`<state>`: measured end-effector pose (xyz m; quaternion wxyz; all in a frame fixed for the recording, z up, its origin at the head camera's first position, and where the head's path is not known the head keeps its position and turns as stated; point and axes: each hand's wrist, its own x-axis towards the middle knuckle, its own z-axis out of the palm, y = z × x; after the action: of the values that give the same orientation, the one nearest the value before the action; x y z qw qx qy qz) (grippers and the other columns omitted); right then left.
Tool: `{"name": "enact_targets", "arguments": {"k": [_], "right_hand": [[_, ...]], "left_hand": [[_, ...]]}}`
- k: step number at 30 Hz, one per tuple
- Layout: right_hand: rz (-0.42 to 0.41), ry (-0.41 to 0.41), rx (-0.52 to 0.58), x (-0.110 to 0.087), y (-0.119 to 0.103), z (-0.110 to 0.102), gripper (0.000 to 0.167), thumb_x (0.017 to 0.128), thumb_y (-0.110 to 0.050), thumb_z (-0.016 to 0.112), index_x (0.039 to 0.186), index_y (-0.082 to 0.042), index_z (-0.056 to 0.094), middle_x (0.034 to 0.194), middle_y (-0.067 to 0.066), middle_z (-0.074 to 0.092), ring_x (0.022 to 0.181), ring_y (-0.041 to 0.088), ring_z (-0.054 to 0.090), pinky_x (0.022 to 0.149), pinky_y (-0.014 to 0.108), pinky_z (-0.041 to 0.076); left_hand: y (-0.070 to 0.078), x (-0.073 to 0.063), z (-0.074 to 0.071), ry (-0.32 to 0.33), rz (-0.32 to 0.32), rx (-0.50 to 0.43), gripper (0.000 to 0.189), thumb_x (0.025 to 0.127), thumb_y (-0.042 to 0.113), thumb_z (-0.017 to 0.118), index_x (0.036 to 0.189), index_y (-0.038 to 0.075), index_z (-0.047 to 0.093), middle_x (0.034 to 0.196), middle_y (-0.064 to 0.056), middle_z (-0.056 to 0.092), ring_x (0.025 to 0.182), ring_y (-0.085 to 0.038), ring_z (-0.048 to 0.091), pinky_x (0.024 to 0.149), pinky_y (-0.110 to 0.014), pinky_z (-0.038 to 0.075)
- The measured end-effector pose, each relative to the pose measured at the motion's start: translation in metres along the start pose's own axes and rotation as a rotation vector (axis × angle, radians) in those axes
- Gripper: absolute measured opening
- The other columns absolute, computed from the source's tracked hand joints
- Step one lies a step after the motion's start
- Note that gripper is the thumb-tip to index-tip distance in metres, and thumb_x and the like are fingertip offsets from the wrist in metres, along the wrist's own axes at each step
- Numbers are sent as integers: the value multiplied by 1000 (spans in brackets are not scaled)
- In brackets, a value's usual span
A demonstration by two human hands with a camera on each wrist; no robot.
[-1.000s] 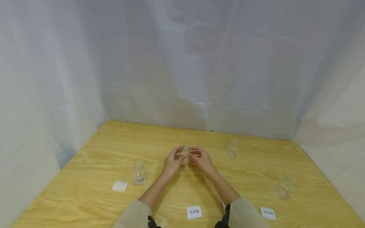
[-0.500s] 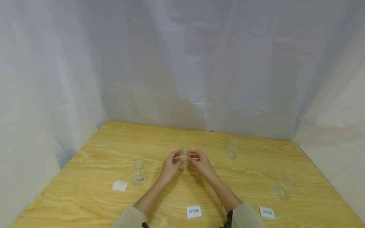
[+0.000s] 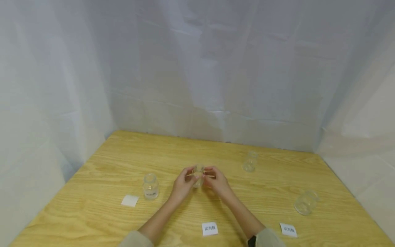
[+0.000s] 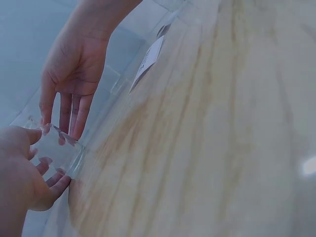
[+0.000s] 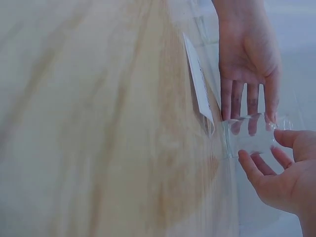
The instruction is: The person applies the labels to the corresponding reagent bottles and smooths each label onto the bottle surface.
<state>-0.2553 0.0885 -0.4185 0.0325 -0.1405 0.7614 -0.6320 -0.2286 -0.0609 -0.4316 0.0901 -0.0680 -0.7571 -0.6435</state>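
Observation:
Between my two hands stands a small clear glass bottle [image 3: 198, 170], upright near the middle of the wooden table. My left hand [image 3: 182, 183] holds its left side, thumb in front and fingers behind. From the right, my right hand [image 3: 219, 181] holds it the same way. Seen from the left wrist, fingertips of both hands lie on the clear glass wall of the bottle [image 4: 55, 150], its base close to the tabletop. In the right wrist view the bottle [image 5: 249, 140] again sits between the fingertips of both hands.
To the left are a glass bottle [image 3: 151, 187] with a printed label and a blank white card [image 3: 130, 200]. Glass bottles stand at right back [image 3: 250, 162] and at right front [image 3: 306, 203]. Printed cards lie at front centre [image 3: 210, 228] and front right [image 3: 288, 230]. White sheeting [image 3: 197, 75] surrounds the table.
Both hands have come back toward the person, bringing the glass bottle a short way nearer and slightly left. The other bottles and the cards stay where they were.

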Motion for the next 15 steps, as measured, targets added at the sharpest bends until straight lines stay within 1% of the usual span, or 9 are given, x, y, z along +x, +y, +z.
{"name": "enact_targets", "arguments": {"k": [4,8,15], "right_hand": [[-8,-12,9,-5,-2,1,29,89,-1,56,114,11,49,112,29,53,101,38,55,80,39,50],[-18,-17,14,-10,-4,2,29,89,0,55,115,11,48,112,30,52,100,40,55,80,40,50],[-9,-21,-27,-15,-4,3,30,90,-4,57,116,7,49,114,28,53,99,38,56,80,38,50]], "left_hand": [[1,-4,-2,-8,-10,11,45,90,21,60,127,-3,46,126,-25,47,108,-39,50,85,-44,47],[1,-7,-2,-8,-16,16,45,90,23,60,126,-2,47,126,-24,48,108,-39,50,84,-44,47],[-1,-11,-4,-6,-11,38,43,90,21,61,124,-2,48,124,-23,49,107,-38,51,83,-42,48]]}}
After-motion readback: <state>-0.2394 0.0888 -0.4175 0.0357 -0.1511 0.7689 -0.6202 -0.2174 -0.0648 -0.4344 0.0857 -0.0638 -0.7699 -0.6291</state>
